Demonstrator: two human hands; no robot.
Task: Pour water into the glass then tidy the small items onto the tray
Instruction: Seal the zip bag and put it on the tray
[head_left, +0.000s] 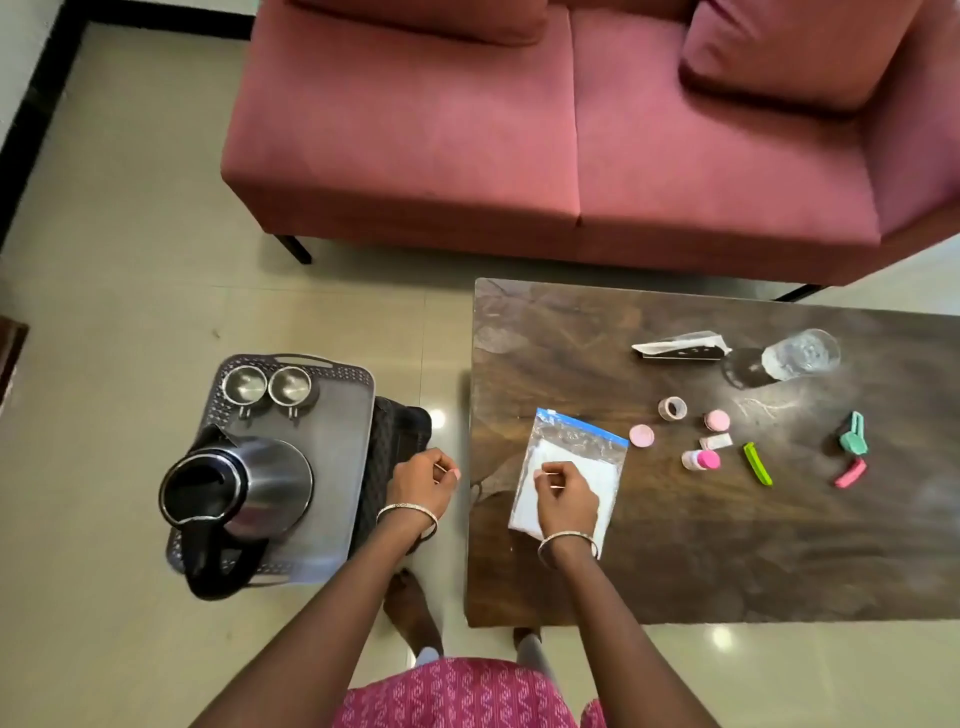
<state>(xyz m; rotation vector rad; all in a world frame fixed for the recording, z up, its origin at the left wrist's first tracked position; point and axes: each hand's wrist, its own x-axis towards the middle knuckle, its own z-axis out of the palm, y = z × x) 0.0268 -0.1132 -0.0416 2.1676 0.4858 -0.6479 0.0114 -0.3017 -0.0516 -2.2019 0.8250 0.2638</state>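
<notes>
Nearest to the camera was a pink patterned garment (467, 696), and from it two bare arms reached forward. Beyond them, a clear plastic zip bag with a blue seal (576, 447) lay flat on the dark wooden table (675, 571), with something white inside. The right hand (563, 493) rested on it with curled fingers; whether they pinched the film I could not tell. Such a bag is probably light, soft and slippery, so I would take it by the stiffer seal, at 12 o'clock from the hand.

At 3 o'clock from the bag lay a pink round lid (641, 435), a roll of clear tape (672, 408), a small bottle with a pink cap (701, 460), a green plastic clip (757, 463), and farther off a teal clip (854, 440) and a pink clip (851, 473). These looked light and hard; a fingertip pinch should be enough, though the round ones may roll.

At 2 o'clock stood the clear drinking glass (802, 356), fragile and smooth, which wants a full grasp around its wall.

At 9 o'clock, off the table, a grey plastic tray (332, 467) carried a steel electric kettle (234, 483) and two steel cups (244, 385). The kettle is likely heavy; its black handle (208, 566) is the place to hold. The left hand (423, 486) hung beside the tray, fingers loosely curled, holding nothing.
</notes>
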